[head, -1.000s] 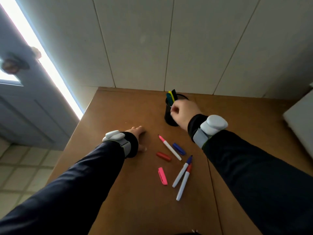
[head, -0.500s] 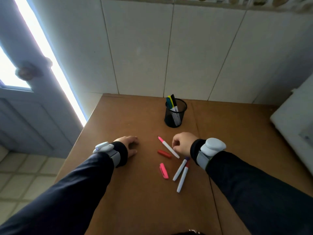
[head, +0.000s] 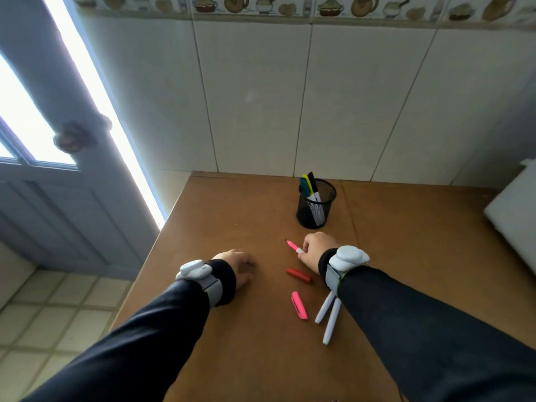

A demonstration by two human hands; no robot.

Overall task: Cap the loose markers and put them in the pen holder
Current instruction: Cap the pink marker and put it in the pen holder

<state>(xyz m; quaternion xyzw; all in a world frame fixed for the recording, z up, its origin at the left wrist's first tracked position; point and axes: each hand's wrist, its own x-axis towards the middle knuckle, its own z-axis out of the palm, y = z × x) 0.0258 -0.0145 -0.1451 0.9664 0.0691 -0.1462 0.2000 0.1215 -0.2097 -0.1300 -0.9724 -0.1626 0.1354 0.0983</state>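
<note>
Right hand (head: 314, 250), grip pinching uncapped pink marker (head: 293, 246).
Near side of pen holder (head: 316, 203); left hand (head: 239, 266) flat on counter (head: 232, 216), fingers spread.

1. This looks like a home kitchen: the wall (head: 348, 97) is covered in large pale tiles.
2. A decorative tile border (head: 290, 7) along the top of the wall shows pots, baskets and bowls of food.
3. A grey-blue panelled door (head: 72, 198) with glass panes and a round knob (head: 74, 136) stands on the left, daylight coming through.
4. The floor (head: 58, 309) is laid with small square tiles.
5. A plain brown tabletop (head: 232, 213) sits against the tiled wall.
</note>
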